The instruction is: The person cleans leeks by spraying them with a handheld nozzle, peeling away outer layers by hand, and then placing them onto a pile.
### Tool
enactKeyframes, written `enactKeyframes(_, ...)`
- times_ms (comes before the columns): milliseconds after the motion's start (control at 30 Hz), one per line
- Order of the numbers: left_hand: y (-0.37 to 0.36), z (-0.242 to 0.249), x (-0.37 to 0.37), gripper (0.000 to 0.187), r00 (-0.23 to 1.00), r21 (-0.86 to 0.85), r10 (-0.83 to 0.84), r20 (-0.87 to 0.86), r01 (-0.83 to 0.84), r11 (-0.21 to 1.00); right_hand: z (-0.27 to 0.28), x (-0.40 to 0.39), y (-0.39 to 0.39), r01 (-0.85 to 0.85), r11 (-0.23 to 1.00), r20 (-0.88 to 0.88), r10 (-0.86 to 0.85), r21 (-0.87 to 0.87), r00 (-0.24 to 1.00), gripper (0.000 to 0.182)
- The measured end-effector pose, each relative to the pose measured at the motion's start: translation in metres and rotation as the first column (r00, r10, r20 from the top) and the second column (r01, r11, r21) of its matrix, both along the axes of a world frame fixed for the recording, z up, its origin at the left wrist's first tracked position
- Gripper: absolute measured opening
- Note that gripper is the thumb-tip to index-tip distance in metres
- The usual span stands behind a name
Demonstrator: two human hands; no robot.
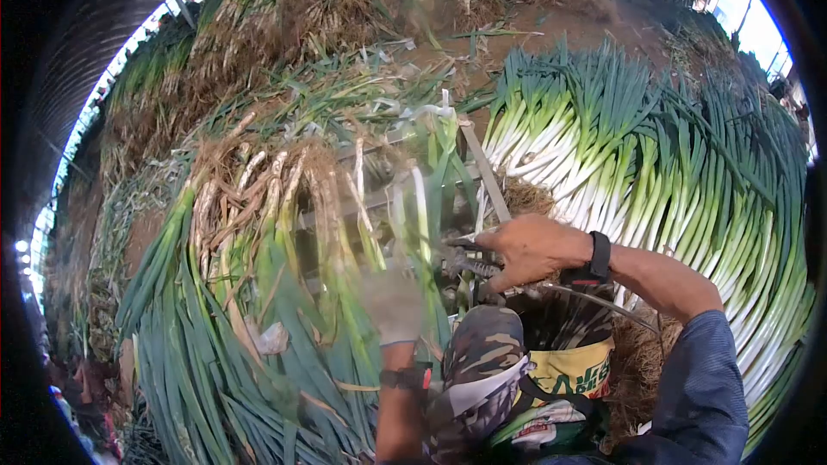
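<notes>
Observation, head view. The person's left hand [392, 303] is gloved and motion-blurred, raised among the stalks of an uncleaned green onion bunch [258, 232] that lies with its roots up and its leaves trailing toward the lower left. Whether that hand is closed round a stalk or only touching cannot be told through the blur.

The right hand [531, 247] is bare, with a dark wristband, and is clenched on a small metal tool [463, 260], dark and pointed like shears or an air nozzle; a thin hose or cable [594, 300] runs back from it past the wrist.

A slanted wooden slat [484, 170] stands between the uncleaned bunch and the pile of cleaned green onions [655, 181], which is stacked in a fan on the right, white shanks inward.

Handling judgement: single stalks look light and limp. The leaves are soft and bruise or crease easily; the white shank is the firmest part and the best place to take hold, just below the roots. Soil on the roots will shed, and wet skins may be slippery.

Writing: a yellow apron panel [573, 370] at the person's lap bears green lettering, partly folded and not legible. A camouflage cloth [482, 344] lies beside it.
</notes>
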State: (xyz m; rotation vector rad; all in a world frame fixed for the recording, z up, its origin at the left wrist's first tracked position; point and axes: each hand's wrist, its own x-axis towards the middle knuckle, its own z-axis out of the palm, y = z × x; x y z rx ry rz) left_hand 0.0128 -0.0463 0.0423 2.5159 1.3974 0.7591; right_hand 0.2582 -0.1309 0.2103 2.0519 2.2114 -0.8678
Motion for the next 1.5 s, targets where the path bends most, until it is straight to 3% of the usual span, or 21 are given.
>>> enactKeyframes(67, 0.010, -0.027, -0.022, 0.031, 0.998, 0.026, 0.036, 0.042, -0.037, 0.999, -0.021, -0.009, 0.001, -0.031, 1.000, -0.036, 0.030, -0.006, 0.999, 0.064)
enactKeyframes(267, 0.010, -0.045, -0.043, 0.029, 0.995, 0.025, 0.076, 0.060, -0.078, 0.997, -0.030, -0.028, 0.000, -0.099, 0.988, -0.130, 0.084, -0.115, 0.988, 0.063)
enactKeyframes(333, 0.011, -0.043, -0.040, 0.025, 0.996, -0.036, 0.094, 0.003, -0.094, 0.995, -0.030, -0.028, 0.001, -0.116, 0.984, -0.141, 0.096, -0.134, 0.985, 0.063)
enactKeyframes(400, 0.016, -0.043, -0.034, 0.023, 0.985, -0.020, 0.049, -0.168, -0.053, 0.998, -0.026, -0.029, 0.004, -0.135, 0.976, -0.158, 0.108, -0.172, 0.982, 0.064)
enactKeyframes(500, 0.017, -0.039, -0.019, 0.022, 0.916, 0.002, 0.123, -0.383, -0.132, 0.991, -0.035, -0.033, 0.012, -0.060, 0.994, -0.137, 0.047, -0.089, 0.989, 0.059)
enactKeyframes(567, 0.019, -0.030, -0.011, 0.025, 0.888, -0.008, 0.142, -0.438, -0.161, 0.987, -0.045, -0.033, 0.021, -0.038, 0.998, -0.166, 0.030, -0.045, 0.986, 0.058)
enactKeyframes(733, 0.032, -0.028, -0.008, 0.033, 0.916, -0.076, 0.073, -0.394, -0.111, 0.991, -0.069, -0.037, 0.045, 0.027, 1.000, -0.162, -0.026, 0.006, 0.986, 0.061)
enactKeyframes(833, 0.030, -0.031, -0.018, 0.031, 0.925, 0.203, -0.004, -0.379, 0.087, 0.975, -0.078, -0.040, 0.057, 0.055, 0.997, -0.157, -0.046, 0.056, 0.987, 0.060)
enactKeyframes(933, 0.028, -0.037, -0.019, 0.029, 0.941, 0.200, 0.048, -0.334, 0.021, 0.979, -0.089, -0.043, 0.071, 0.079, 0.994, -0.151, -0.067, 0.078, 0.986, 0.060)
enactKeyframes(1233, 0.035, -0.043, -0.008, 0.029, 0.875, -0.054, 0.138, -0.464, -0.184, 0.981, -0.110, -0.052, 0.123, 0.153, 0.969, -0.142, -0.126, 0.193, 0.982, 0.052)
enactKeyframes(1333, 0.044, -0.042, -0.008, 0.031, 0.927, -0.199, 0.138, -0.349, -0.217, 0.956, -0.113, -0.052, 0.134, 0.163, 0.965, -0.173, -0.128, 0.205, 0.977, 0.051)
enactKeyframes(1500, 0.033, -0.010, -0.009, 0.034, 0.969, -0.223, 0.224, -0.106, -0.242, 0.944, -0.086, -0.043, 0.111, 0.143, 0.977, -0.222, -0.106, 0.157, 0.969, 0.058)
